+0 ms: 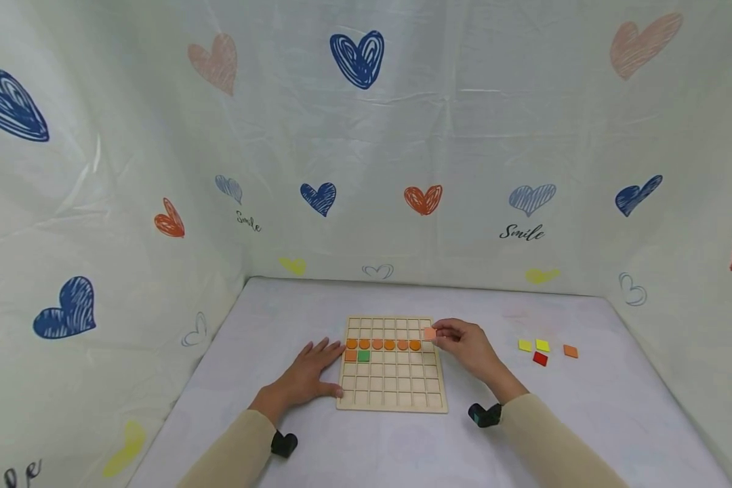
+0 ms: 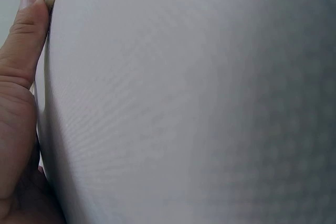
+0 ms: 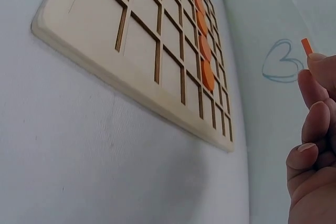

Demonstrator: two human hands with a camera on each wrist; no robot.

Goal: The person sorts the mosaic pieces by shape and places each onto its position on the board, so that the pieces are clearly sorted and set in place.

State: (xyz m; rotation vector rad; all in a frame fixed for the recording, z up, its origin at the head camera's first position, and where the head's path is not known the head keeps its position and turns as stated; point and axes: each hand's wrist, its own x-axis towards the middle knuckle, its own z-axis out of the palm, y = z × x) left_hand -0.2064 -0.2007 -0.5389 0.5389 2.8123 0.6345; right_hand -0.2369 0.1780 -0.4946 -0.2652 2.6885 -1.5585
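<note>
A wooden grid board [image 1: 396,383] lies flat on the table. Along one of its rows sit several round orange pieces [image 1: 376,344]; below their left end are an orange square tile [image 1: 350,356] and a green square tile [image 1: 364,356]. My left hand [image 1: 305,373] rests at the board's left side, fingers spread, with fingertips and thumb against the edge. Between thumb and fingers, my right hand [image 1: 472,349] pinches a light orange square tile [image 1: 430,333] over the board's upper right part. In the right wrist view that tile [image 3: 306,47] is seen edge-on, raised above the surface.
Right of the board lie two yellow tiles [image 1: 542,346], a red tile [image 1: 540,358] and another orange tile [image 1: 570,351]. The white table [image 1: 402,447] meets a pale curtain [image 1: 463,135] printed with hearts at the back and sides.
</note>
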